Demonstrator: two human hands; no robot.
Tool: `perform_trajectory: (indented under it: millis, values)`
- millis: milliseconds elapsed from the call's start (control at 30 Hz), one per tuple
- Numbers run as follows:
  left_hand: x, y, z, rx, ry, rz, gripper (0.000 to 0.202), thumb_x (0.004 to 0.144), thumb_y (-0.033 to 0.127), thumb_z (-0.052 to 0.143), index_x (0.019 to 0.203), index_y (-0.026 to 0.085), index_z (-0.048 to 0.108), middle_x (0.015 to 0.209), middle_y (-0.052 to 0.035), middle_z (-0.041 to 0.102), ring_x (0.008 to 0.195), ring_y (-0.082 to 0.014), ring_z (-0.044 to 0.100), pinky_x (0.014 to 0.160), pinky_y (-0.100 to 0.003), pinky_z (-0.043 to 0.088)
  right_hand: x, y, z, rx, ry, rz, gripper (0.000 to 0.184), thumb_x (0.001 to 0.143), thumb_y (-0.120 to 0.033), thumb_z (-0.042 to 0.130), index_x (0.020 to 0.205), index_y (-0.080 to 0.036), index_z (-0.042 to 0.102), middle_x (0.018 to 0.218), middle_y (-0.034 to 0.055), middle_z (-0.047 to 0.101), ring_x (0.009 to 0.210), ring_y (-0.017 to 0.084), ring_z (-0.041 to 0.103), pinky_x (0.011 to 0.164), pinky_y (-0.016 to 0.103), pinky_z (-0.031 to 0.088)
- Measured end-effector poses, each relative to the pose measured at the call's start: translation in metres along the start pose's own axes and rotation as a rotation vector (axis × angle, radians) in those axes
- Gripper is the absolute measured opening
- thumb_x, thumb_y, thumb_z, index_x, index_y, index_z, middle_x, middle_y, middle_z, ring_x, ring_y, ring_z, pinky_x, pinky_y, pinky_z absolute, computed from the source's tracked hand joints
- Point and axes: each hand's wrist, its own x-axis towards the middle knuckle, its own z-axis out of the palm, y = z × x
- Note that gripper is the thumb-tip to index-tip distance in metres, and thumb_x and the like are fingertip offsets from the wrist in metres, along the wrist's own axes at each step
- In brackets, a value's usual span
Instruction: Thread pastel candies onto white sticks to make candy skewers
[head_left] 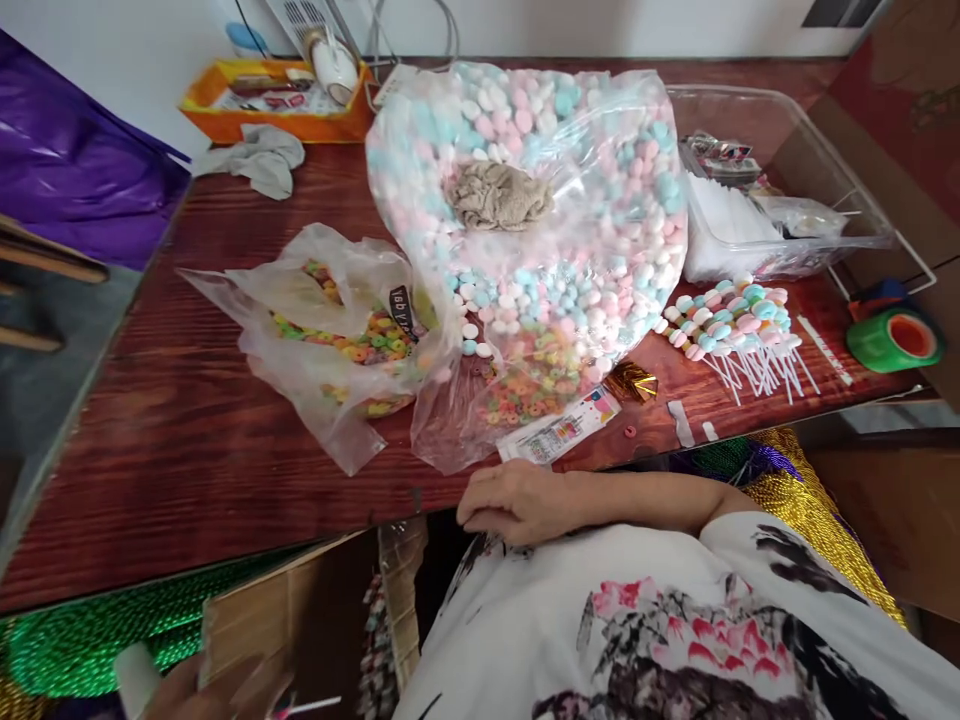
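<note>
My right hand point(516, 503) lies knuckles up at the near edge of the wooden table point(187, 440), against my patterned shirt. Its fingers are curled together; what is under them is hidden. My left hand point(199, 690) is low at the bottom left, partly cut off, beside a cardboard box point(300, 610). A thin white stick point(311, 706) pokes out from its fingers and a white object point(135, 680) sits beside it. Nearest my right hand on the table are a printed wrapper point(559, 430) and a large clear bag of pink, white and blue candies point(570, 200).
A smaller bag of coloured ring cereal point(352, 340) lies left of the big bag. Candy skewers on white sticks point(731, 325), a green tape roll point(896, 338) and a clear tray point(787, 150) are at the right. An orange tray point(225, 120) stands behind. Green tinsel point(90, 640) lies below.
</note>
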Motion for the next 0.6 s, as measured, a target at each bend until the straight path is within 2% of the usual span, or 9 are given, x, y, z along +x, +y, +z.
perform_trajectory:
  millis: [67,100,167,233,267,333,433,500,600]
  values:
    - [0.021,0.035,0.033,0.007,-0.043,0.097,0.015,0.068,0.031,0.072,0.081,0.036,0.077,0.077,0.0024,0.076,0.073,-0.0257,0.065,0.065,-0.043,0.054,-0.013,0.002,-0.016,-0.029,0.190,0.013,0.014,0.093,-0.016,0.049,0.086,-0.018,0.061,0.082,0.0041,0.066,0.076,0.013,0.060,0.075,0.024,0.048]
    - [0.037,0.061,0.056,0.018,-0.052,0.196,0.015,0.080,0.032,0.065,0.088,0.030,0.077,0.086,-0.0031,0.075,0.079,-0.0250,0.066,0.071,-0.042,0.055,-0.020,0.003,-0.025,-0.062,0.312,0.042,0.015,0.093,-0.017,0.048,0.086,-0.018,0.061,0.079,0.0030,0.066,0.073,0.013,0.060,0.073,0.024,0.048]
    - [0.071,0.124,0.104,-0.024,-0.176,0.428,0.020,0.091,0.024,0.055,0.098,0.020,0.073,0.092,-0.0084,0.072,0.087,-0.0223,0.064,0.079,-0.037,0.055,-0.038,0.007,-0.048,-0.189,0.561,0.124,0.017,0.094,-0.019,0.047,0.087,-0.018,0.063,0.078,0.0022,0.067,0.071,0.013,0.059,0.070,0.024,0.047]
    - [0.097,0.185,0.148,0.073,-0.266,0.621,0.017,0.091,0.022,0.056,0.097,0.015,0.071,0.094,-0.0106,0.069,0.089,-0.0242,0.061,0.078,-0.037,0.053,-0.063,0.013,-0.076,-0.405,0.759,0.240,0.019,0.095,-0.021,0.047,0.089,-0.019,0.064,0.082,0.0036,0.068,0.075,0.014,0.061,0.072,0.025,0.047]
    - [0.106,0.210,0.165,0.166,-0.294,0.653,0.017,0.089,0.021,0.058,0.098,0.012,0.070,0.096,-0.0130,0.068,0.091,-0.0266,0.060,0.077,-0.038,0.053,-0.080,0.015,-0.092,-0.548,0.826,0.321,0.020,0.096,-0.021,0.047,0.090,-0.018,0.066,0.085,0.0049,0.069,0.079,0.015,0.062,0.074,0.026,0.046]
    - [0.114,0.241,0.188,0.355,-0.328,0.671,0.017,0.085,0.010,0.057,0.096,0.007,0.069,0.094,-0.0157,0.066,0.088,-0.0287,0.059,0.069,-0.038,0.050,-0.118,0.017,-0.123,-0.898,0.887,0.536,0.022,0.095,-0.021,0.047,0.090,-0.018,0.068,0.086,0.0071,0.070,0.082,0.018,0.061,0.075,0.029,0.044]
    - [0.114,0.245,0.200,0.514,-0.316,0.711,0.021,0.080,-0.002,0.052,0.091,0.005,0.069,0.087,-0.0160,0.064,0.083,-0.0286,0.058,0.060,-0.035,0.045,-0.173,0.014,-0.157,-1.309,0.852,0.874,0.021,0.092,-0.023,0.051,0.092,-0.018,0.072,0.090,0.0095,0.070,0.084,0.022,0.058,0.073,0.032,0.038]
    - [0.115,0.233,0.200,0.486,-0.252,0.796,0.019,0.079,-0.002,0.052,0.082,0.008,0.068,0.080,-0.0136,0.062,0.078,-0.0272,0.057,0.059,-0.035,0.044,-0.198,0.010,-0.169,-1.457,0.880,0.965,0.021,0.091,-0.023,0.054,0.097,-0.019,0.073,0.098,0.0101,0.071,0.090,0.024,0.056,0.075,0.033,0.036]
    - [0.120,0.214,0.198,0.342,-0.089,0.927,0.019,0.084,0.004,0.054,0.071,0.014,0.063,0.071,-0.0090,0.059,0.071,-0.0245,0.055,0.061,-0.036,0.043,-0.211,0.006,-0.177,-1.568,0.893,1.043,0.022,0.091,-0.026,0.054,0.101,-0.019,0.073,0.106,0.0105,0.070,0.095,0.026,0.054,0.077,0.036,0.034]
